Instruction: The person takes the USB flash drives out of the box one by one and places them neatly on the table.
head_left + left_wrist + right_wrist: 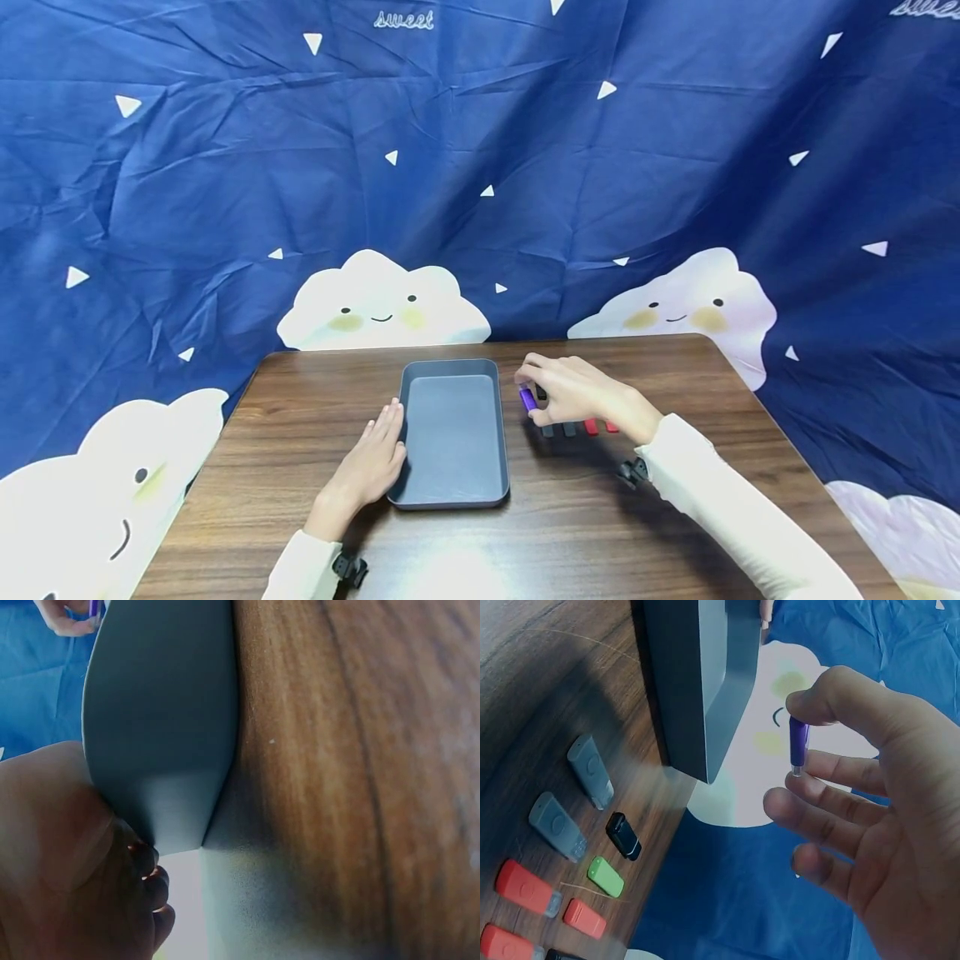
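Note:
Between thumb and fingertips, my right hand (572, 387) pinches a small purple USB stick (799, 741) with a clear end, held upright above the table just right of the grey tray (453, 437). My left hand (371, 465) rests along the tray's left rim, fingers straight and close together. Below the right hand, other USB sticks lie on the wood: a grey one (591, 771), a second grey one (558, 825), a black one (622, 835), a green one (604, 876) and several red ones (526, 886). In the head view the right hand partly hides them.
The tray is shallow, with raised walls and a bare floor. It stands near the middle of a brown wooden table (300, 433). Behind the table's far edge hangs a blue cloth (450, 167) printed with white clouds and triangles.

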Tool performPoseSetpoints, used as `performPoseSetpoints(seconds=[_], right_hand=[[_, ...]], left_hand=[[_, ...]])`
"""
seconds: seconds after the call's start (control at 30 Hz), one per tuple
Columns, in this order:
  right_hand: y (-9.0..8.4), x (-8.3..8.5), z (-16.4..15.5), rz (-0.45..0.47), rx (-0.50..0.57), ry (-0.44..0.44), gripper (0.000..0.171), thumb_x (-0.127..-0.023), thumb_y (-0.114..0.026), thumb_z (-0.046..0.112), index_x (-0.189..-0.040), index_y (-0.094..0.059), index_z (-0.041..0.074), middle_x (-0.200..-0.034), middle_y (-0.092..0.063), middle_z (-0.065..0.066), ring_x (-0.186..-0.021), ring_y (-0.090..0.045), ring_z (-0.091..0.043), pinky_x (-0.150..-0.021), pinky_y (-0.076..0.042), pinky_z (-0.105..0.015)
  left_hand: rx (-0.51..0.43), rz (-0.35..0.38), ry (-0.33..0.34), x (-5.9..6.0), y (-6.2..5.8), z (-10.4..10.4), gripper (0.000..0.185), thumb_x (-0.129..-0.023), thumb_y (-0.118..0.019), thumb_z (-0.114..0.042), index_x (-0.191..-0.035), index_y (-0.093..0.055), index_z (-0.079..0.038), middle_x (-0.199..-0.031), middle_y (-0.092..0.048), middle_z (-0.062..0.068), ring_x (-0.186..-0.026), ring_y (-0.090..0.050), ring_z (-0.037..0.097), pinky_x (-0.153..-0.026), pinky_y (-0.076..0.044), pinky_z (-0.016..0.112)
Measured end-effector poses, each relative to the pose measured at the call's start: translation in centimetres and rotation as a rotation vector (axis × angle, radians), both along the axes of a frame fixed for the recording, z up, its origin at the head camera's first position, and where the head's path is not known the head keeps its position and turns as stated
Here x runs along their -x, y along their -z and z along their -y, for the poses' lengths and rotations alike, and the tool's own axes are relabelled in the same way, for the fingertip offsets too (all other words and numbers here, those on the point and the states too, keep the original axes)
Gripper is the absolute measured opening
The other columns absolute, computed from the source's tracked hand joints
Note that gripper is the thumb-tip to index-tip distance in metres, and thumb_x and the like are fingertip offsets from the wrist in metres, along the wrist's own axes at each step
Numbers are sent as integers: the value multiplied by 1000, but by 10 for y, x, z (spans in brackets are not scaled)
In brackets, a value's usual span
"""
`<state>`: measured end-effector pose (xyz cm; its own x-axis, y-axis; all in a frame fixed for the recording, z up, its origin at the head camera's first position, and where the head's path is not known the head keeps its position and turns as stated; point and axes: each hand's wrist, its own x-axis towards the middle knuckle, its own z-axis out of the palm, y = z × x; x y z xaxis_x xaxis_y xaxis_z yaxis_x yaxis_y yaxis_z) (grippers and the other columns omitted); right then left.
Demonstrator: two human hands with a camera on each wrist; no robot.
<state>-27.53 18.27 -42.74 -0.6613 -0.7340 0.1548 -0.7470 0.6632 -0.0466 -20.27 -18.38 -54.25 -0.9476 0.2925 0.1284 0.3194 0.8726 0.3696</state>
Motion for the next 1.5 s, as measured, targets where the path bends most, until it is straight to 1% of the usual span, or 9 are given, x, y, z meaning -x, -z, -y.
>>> performPoseSetpoints(seconds=[0.23,0.43,0.57,0.73,0.9,1.07,1.23,1.37,1.5], right_hand=[[-1,-3,-8,-8,18,7,45,-79,-83,34,-119,-72,16,-107,-66,1,-65,-53,-2,-59,-48,-25],[-3,-6,-15,-6,24,20,44,-80,-83,35,-117,-70,17,-106,-65,2,-63,-50,-3,-58,-46,-25],[-2,-7,-20,-2,25,33,43,-80,-83,36,-117,-71,18,-106,-65,3,-66,-52,-4,-58,-46,-24],[-2,-9,-26,1,25,64,47,-78,-84,37,-120,-72,17,-107,-64,5,-70,-54,-6,-59,-48,-26],[-2,-10,-32,11,24,85,48,-78,-84,36,-120,-72,17,-103,-60,8,-69,-52,-4,-57,-44,-24],[-1,-11,-39,15,37,95,44,-78,-84,34,-118,-72,20,-98,-58,12,-67,-51,0,-56,-43,-22],[-2,-12,-45,14,35,120,47,-78,-85,36,-120,-72,19,-102,-60,8,-65,-50,-4,-57,-44,-26],[-3,-14,-50,14,34,139,51,-77,-86,38,-122,-71,18,-105,-62,6,-64,-49,-8,-58,-45,-29],[-3,-15,-56,22,48,154,52,-76,-86,38,-122,-71,17,-99,-59,9,-64,-50,-6,-57,-45,-27]], left_hand=[[4,19,-1,2,2,1,63,-110,-44,-14,-165,-24,9,-175,-22,25,-163,-24,42,-133,-24,60],[-7,15,0,2,1,1,63,-110,-44,-15,-165,-24,10,-175,-22,26,-163,-25,42,-133,-24,61],[-5,21,-1,2,1,1,63,-110,-44,-14,-165,-24,10,-175,-22,26,-163,-25,42,-133,-24,61],[-1,17,2,0,1,1,62,-109,-44,-14,-164,-26,10,-175,-23,26,-163,-25,43,-132,-25,61],[3,19,3,-1,0,1,62,-110,-44,-14,-164,-25,10,-175,-22,26,-163,-25,43,-133,-24,60],[7,18,4,-1,-1,1,62,-110,-43,-14,-164,-26,10,-175,-23,26,-163,-25,43,-133,-25,60],[10,29,0,0,-2,3,63,-111,-43,-15,-165,-23,9,-175,-21,25,-164,-23,41,-133,-23,60],[-12,13,9,2,1,5,63,-110,-42,-15,-164,-25,11,-175,-22,27,-163,-25,44,-132,-24,62],[-15,-19,22,5,11,7,62,-110,-41,-16,-164,-26,10,-174,-23,27,-162,-26,44,-131,-25,63]])
